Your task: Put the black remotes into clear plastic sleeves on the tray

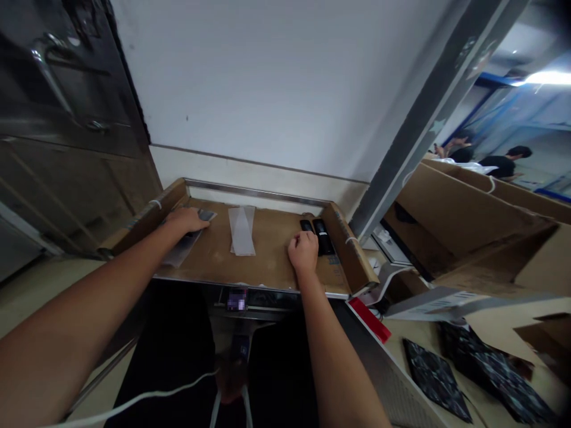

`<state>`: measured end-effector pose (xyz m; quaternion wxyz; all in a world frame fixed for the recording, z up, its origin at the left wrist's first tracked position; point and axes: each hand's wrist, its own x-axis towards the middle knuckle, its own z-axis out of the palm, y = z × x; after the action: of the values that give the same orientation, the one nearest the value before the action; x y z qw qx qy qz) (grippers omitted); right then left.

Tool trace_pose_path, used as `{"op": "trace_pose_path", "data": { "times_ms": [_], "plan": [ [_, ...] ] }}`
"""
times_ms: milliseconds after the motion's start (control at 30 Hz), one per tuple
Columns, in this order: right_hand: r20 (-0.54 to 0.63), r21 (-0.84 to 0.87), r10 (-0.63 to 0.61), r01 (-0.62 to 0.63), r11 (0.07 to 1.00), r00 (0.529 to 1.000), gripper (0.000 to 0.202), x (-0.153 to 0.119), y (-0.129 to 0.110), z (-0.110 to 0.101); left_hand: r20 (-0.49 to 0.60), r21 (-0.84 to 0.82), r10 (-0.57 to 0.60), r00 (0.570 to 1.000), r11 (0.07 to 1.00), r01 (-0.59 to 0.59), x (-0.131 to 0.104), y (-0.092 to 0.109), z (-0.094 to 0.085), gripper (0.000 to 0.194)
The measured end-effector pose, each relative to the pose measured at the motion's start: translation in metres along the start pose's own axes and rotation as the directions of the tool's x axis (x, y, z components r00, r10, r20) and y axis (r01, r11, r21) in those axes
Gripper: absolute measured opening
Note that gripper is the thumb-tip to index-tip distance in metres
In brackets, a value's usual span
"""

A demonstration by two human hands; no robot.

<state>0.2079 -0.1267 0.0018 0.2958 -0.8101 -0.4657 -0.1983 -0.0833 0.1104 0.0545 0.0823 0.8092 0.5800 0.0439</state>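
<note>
On the left of a cardboard-lined tray, my left hand lies over a clear plastic sleeve with something dark in it. Its fingers are partly hidden, so its grip cannot be made out. Translucent sleeves overlap in the middle of the tray. At the right, my right hand has its fingers curled beside two black oblong objects; whether it grips the nearer one is unclear.
Raised cardboard edges flank the tray, below a white wall. Large cardboard boxes stand at the right, near a grey post. A metal door is at the left. Two people are far off.
</note>
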Motion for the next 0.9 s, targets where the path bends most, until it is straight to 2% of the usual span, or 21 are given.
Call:
{"op": "trace_pose_path", "data": {
  "times_ms": [100,133,267,367,433,500,533,600,633,700,767,833,900],
  "plan": [
    [-0.008,0.040,0.001,0.000,0.999,1.000,0.015,-0.001,0.001,-0.001,0.120,0.103,-0.046,0.992,0.994,0.034,0.004,0.006,-0.006,0.076],
    [-0.004,0.049,-0.001,0.002,0.999,1.000,0.014,-0.001,0.001,-0.001,0.128,0.096,-0.023,0.992,0.995,0.011,0.004,0.008,-0.006,0.076],
    [0.017,0.127,-0.012,0.009,0.992,1.000,0.015,-0.003,0.000,0.001,0.123,-0.058,-0.012,0.992,0.998,0.019,0.002,0.006,-0.004,0.062],
    [0.054,0.344,0.024,-0.041,0.938,0.998,0.017,-0.005,-0.002,0.004,0.161,-0.273,-0.007,0.987,0.961,0.051,-0.008,0.007,-0.009,0.047],
    [0.121,0.549,0.108,-0.157,0.821,0.987,0.027,-0.005,-0.004,0.005,0.163,-0.553,0.044,0.986,0.831,0.054,-0.018,0.018,-0.017,0.045],
    [0.256,0.724,0.191,-0.319,0.612,0.948,0.036,-0.004,-0.005,0.003,0.105,-0.789,0.116,0.988,0.615,0.011,-0.030,0.041,-0.027,0.049],
    [0.347,0.776,0.198,-0.399,0.488,0.917,0.039,-0.004,-0.006,0.000,0.065,-0.842,0.157,0.985,0.538,-0.030,-0.037,0.058,-0.032,0.050],
    [0.529,0.798,0.109,-0.538,0.271,0.841,0.049,-0.003,-0.006,-0.007,0.002,-0.871,0.232,0.973,0.479,-0.112,-0.051,0.099,-0.036,0.049],
    [0.597,0.780,0.040,-0.591,0.204,0.802,0.056,-0.003,-0.005,-0.010,-0.016,-0.868,0.255,0.967,0.476,-0.140,-0.058,0.121,-0.035,0.049],
    [0.668,0.741,-0.055,-0.657,0.139,0.742,0.066,-0.005,-0.003,-0.017,-0.076,-0.862,0.305,0.949,0.459,-0.216,-0.071,0.164,-0.028,0.043],
    [0.682,0.732,-0.091,-0.676,0.086,0.726,0.063,-0.008,0.000,-0.021,-0.142,-0.842,0.332,0.933,0.455,-0.290,-0.082,0.199,-0.014,0.037],
    [0.673,0.736,-0.107,-0.677,0.008,0.731,0.053,-0.011,0.002,-0.021,-0.230,-0.811,0.329,0.916,0.456,-0.367,-0.087,0.222,-0.002,0.033],
    [0.679,0.723,-0.118,-0.688,-0.060,0.724,0.048,-0.013,0.003,-0.020,-0.247,-0.807,0.344,0.906,0.445,-0.389,-0.087,0.232,0.005,0.035]
  ]
}}
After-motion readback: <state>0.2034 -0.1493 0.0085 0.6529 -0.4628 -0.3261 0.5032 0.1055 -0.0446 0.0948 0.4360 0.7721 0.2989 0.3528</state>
